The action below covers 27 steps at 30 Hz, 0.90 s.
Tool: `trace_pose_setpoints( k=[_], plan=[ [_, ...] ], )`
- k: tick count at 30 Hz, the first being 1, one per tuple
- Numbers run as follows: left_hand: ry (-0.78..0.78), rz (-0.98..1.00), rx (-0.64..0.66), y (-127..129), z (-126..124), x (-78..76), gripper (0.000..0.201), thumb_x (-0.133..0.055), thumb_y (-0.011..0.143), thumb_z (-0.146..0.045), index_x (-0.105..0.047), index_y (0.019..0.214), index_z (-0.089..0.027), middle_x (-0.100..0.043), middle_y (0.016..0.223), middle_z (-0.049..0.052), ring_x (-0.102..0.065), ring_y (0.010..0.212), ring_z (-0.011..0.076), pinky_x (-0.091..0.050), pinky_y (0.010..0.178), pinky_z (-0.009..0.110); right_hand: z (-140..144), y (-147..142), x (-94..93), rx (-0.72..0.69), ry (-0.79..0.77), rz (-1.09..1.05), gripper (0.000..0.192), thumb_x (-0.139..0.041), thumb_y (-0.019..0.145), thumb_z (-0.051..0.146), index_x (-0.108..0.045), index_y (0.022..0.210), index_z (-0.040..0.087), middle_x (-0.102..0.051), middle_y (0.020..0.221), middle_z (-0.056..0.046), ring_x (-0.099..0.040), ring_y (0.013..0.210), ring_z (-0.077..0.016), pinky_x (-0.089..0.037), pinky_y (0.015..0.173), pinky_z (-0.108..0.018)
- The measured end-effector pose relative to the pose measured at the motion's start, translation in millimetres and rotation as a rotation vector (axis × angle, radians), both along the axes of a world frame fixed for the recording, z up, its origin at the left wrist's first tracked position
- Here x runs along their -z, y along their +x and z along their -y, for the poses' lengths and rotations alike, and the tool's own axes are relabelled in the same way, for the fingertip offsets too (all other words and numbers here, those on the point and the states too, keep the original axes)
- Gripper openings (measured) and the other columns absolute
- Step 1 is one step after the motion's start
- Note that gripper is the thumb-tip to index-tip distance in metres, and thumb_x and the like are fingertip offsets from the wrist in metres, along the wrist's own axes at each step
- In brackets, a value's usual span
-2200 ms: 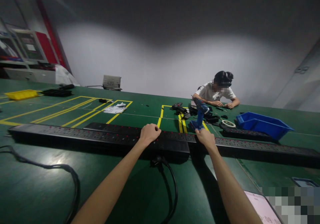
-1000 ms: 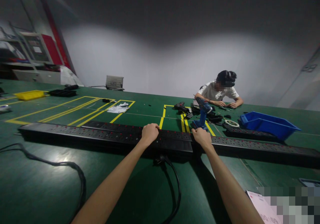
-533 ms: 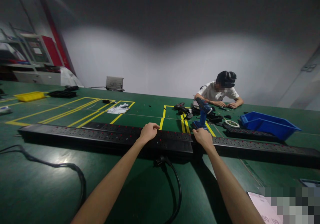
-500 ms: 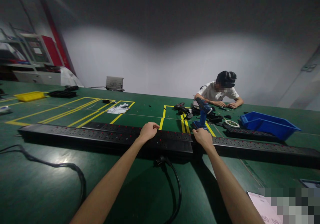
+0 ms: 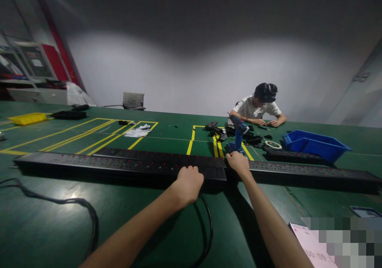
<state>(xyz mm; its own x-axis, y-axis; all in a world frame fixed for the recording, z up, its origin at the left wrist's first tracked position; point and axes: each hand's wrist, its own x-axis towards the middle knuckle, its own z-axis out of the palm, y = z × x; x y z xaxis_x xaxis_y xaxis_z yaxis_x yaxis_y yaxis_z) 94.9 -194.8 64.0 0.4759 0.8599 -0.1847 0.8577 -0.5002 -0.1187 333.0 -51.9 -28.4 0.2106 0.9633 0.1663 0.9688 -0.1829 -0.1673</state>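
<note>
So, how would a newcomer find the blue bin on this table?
Start from the long green table with yellow lines. Go to its far right, beside the seated person. The blue bin lies behind the black power strips, the only blue open box there.

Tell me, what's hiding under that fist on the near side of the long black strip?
The left hand sits at the near edge of the long black power strip. A black cable curves out from beneath it. Where the cable joins the strip is covered by the hand.
</note>
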Motion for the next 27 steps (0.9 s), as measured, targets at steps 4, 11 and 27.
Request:
trace_pose_setpoints(
  k=[4,11,27],
  plan=[
    [0.018,-0.028,-0.045,20,6,19.5,0.043,-0.068,0.068,-0.014,-0.065,0.111,-0.012,-0.059,0.113,0.021,-0.059,0.101,0.0333,-0.048,0.080,0.041,1,-1,-1.8,0.009,-0.015,-0.014,0.048,-0.036,0.090,0.044,-0.070,0.099,0.011,-0.068,0.099,-0.020,-0.063,0.098,-0.0300,-0.040,0.088,-0.039],
    [0.048,-0.067,-0.084,28,3,38.7,0.030,-0.046,0.083,-0.004,-0.071,0.097,-0.009,-0.067,0.097,0.021,-0.064,0.090,0.0302,-0.047,0.074,0.041,3,-1,-4.5,-0.011,-0.034,-0.029,0.049,-0.036,0.090,0.046,-0.070,0.098,0.012,-0.068,0.098,-0.019,-0.063,0.098,-0.0307,-0.040,0.088,-0.040],
    [0.184,0.249,0.066,-43,-26,-21.0,0.028,-0.041,0.092,-0.028,-0.049,0.117,-0.021,-0.069,0.096,0.011,-0.067,0.087,0.0266,-0.049,0.074,0.036,-1,2,1.6,0.000,-0.014,0.000,0.048,-0.036,0.090,0.044,-0.070,0.100,0.012,-0.068,0.100,-0.020,-0.063,0.098,-0.0309,-0.040,0.088,-0.040]
  ],
)
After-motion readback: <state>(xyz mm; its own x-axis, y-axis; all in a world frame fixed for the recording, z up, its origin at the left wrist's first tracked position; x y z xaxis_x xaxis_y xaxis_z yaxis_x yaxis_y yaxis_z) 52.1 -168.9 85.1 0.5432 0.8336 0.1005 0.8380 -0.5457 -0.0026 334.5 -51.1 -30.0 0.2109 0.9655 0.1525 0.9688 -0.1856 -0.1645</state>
